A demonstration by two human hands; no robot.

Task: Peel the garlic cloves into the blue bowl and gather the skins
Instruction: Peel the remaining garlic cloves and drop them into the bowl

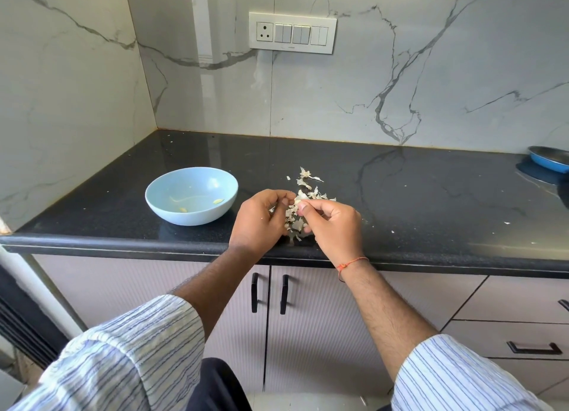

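Black stone counter point(400, 195), blue bowl point(191, 195) left, garlic skins point(304, 192) heaped mid-front, blue pan point(549, 158) far right

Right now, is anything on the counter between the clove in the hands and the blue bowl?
Nothing visible. The clove is pinched between both hands; only the left hand and bare counter separate it from the blue bowl.

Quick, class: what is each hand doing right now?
Left hand: fingers curled, pinching the garlic.
Right hand: fingers curled, pinching the same garlic.
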